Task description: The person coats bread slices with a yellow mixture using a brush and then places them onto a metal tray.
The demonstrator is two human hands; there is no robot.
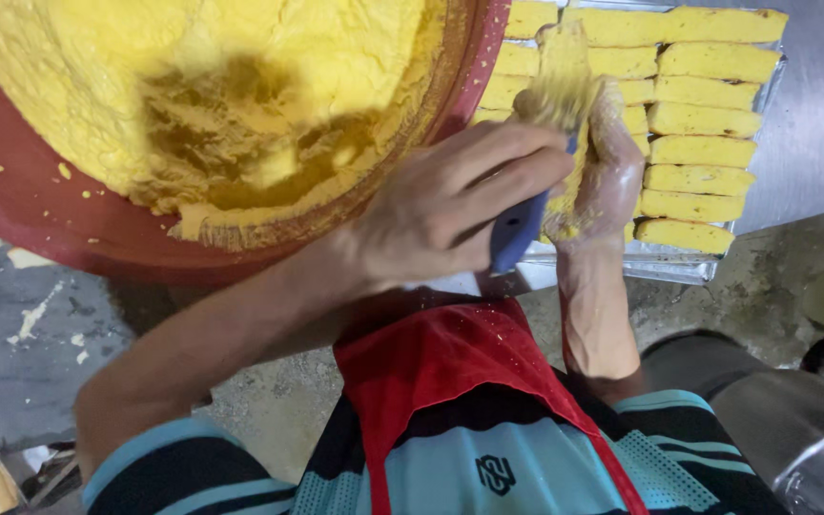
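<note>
Yellow soft dough coats the right hand (607, 157), which is cupped around a lump of it, while the left hand (450, 205) is closed on the blue handle of a dough-smeared flat scraper (550, 114), the blade laid against that palm, probably to shape the lump. They work above the metal tray (679, 265) of yellow dough bars (703, 119), right of the big red round basin (40, 191) of dough.

A brushed steel table (817, 114) fills the far right. Below it lies a rough grey concrete floor (40, 362), speckled with pale crumbs on the left, under warm light.
</note>
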